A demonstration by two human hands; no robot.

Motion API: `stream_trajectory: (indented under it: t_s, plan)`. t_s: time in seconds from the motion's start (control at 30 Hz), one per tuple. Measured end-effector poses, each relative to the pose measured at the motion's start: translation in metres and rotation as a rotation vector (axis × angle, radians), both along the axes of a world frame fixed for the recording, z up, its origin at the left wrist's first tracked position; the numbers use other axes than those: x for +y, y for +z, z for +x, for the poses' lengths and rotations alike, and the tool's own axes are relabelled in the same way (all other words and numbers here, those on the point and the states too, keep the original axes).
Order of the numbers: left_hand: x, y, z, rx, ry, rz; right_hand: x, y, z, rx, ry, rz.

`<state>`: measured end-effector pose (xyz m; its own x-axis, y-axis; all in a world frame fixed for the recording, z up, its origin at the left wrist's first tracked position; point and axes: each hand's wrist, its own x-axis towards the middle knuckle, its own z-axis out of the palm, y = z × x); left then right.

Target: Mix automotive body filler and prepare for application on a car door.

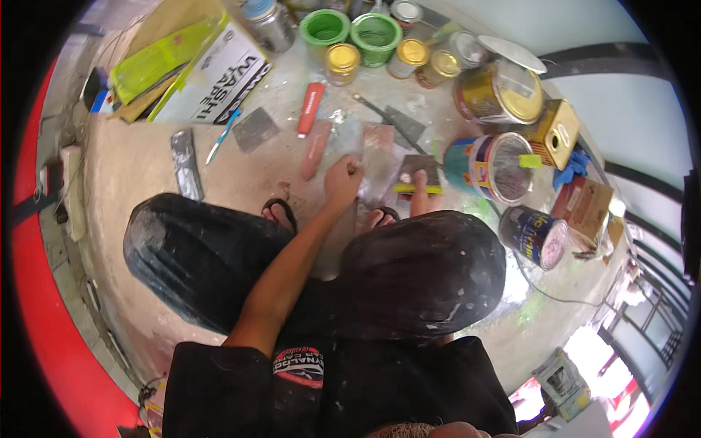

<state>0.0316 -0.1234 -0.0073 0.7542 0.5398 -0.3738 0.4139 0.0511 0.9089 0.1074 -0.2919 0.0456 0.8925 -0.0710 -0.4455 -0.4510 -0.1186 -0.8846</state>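
Observation:
Between my knees, my left hand is closed, fingers curled in; whatever it may hold is hidden. A reddish-grey flat plate lies on the floor just right of it. My right hand grips a putty spreader with a dark square blade and a yellow-green edge, my thumb on its face. My right forearm is hidden behind my knee. Beyond my left hand lie a red tube and a flatter, faded red piece. A dark thin stick and a grey sheet are past the plate.
Green tubs and gold-lidded jars line the far side. Paint tins and a gold can stand at right. Far left are a cardboard box, a blue-white pen-like tool, a grey square and a dark strip.

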Motion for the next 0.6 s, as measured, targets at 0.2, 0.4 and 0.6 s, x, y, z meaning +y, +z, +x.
stream_trajectory:
  t_s: [0.2,0.4,0.6]
  plan:
    - [0.022,0.014,-0.005,0.412,-0.651,0.502,0.010,-0.009,-0.014,0.111,0.057,0.042]
    - [0.036,0.016,0.017,0.516,-0.572,0.072,0.007,-0.029,-0.021,0.266,0.159,0.111]
    - [0.028,0.023,0.034,-0.006,-0.213,-0.487,0.025,0.009,0.003,0.452,0.288,0.182]
